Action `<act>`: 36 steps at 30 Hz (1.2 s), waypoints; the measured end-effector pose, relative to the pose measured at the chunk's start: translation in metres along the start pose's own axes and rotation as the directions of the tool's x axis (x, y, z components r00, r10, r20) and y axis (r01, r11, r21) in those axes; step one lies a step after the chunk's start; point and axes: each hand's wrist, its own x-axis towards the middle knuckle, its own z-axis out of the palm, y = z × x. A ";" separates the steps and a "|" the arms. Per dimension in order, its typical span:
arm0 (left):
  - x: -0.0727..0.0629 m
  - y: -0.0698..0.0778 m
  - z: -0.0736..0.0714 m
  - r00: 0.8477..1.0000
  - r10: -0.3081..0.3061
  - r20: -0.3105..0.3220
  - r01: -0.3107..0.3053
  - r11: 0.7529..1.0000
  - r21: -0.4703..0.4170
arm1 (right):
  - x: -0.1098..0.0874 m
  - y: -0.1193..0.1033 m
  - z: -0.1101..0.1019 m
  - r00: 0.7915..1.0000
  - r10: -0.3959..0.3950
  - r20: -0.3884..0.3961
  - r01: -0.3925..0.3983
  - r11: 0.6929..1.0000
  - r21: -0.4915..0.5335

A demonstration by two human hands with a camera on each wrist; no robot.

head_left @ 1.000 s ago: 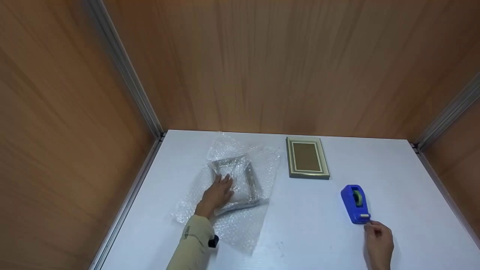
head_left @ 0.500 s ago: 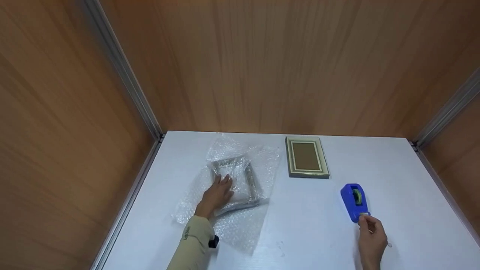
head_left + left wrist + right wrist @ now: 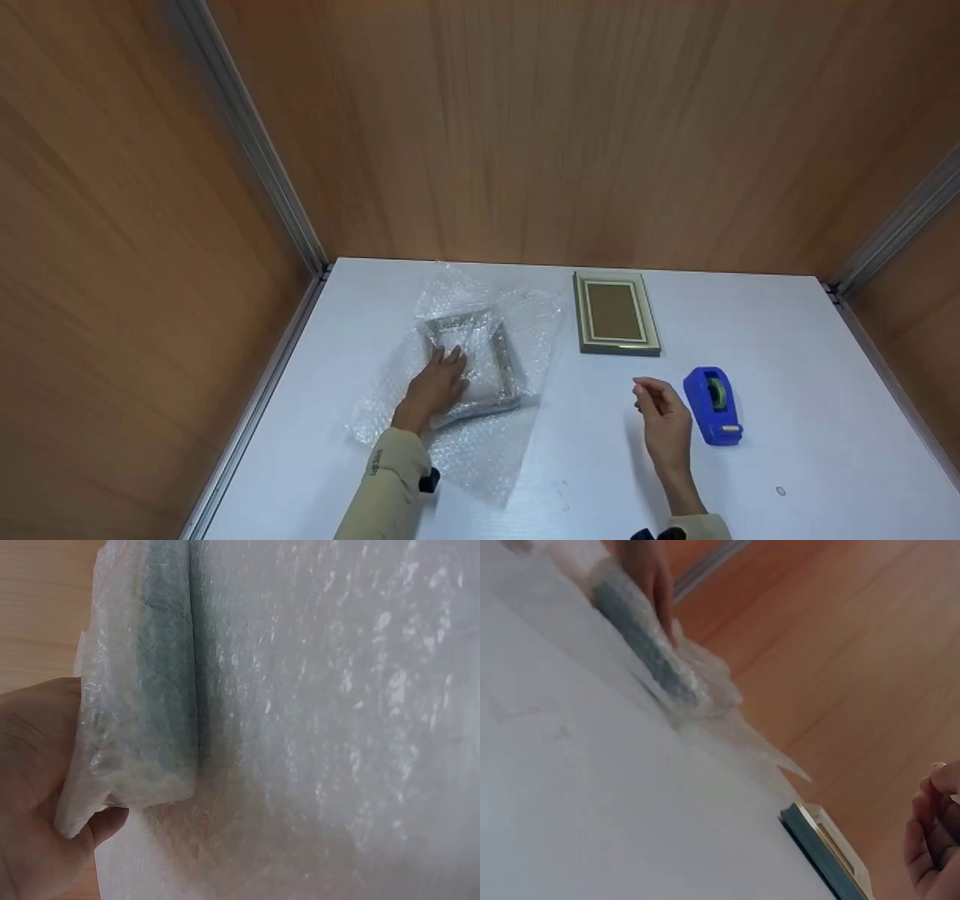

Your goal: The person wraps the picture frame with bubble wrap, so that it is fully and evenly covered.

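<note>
My left hand rests on a picture frame folded in bubble wrap, its fingers spread over the top. In the left wrist view, the thumb lies by the wrapped frame's end. My right hand is raised above the table between the wrapped frame and a blue tape dispenser. Its thumb and forefinger pinch what looks like a short piece of clear tape, barely visible at the fingertips. The dispenser carries a greenish roll and stands just right of that hand.
A second, unwrapped picture frame with a gold-toned border lies near the table's back edge. A tiny clear scrap is on the white table at front right. Wood panels enclose the back and sides.
My right hand has pulled away from the dispenser's cutter and moved left and up, its fingers still pinched. The left hand has stayed on the wrapped frame.
</note>
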 end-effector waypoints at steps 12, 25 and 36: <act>0.001 0.000 0.001 1.000 0.000 -0.008 0.001 1.000 0.012 | 0.011 -0.015 0.060 0.975 0.045 0.218 -0.056 0.997 0.045; -0.002 0.002 0.002 0.999 0.003 -0.037 -0.003 1.000 -0.007 | 0.012 -0.011 0.133 0.903 0.021 0.430 -0.030 0.999 0.013; -0.001 0.001 0.004 0.998 -0.024 -0.055 0.023 0.999 -0.024 | 0.020 0.007 0.186 0.821 0.076 0.565 -0.118 0.992 0.038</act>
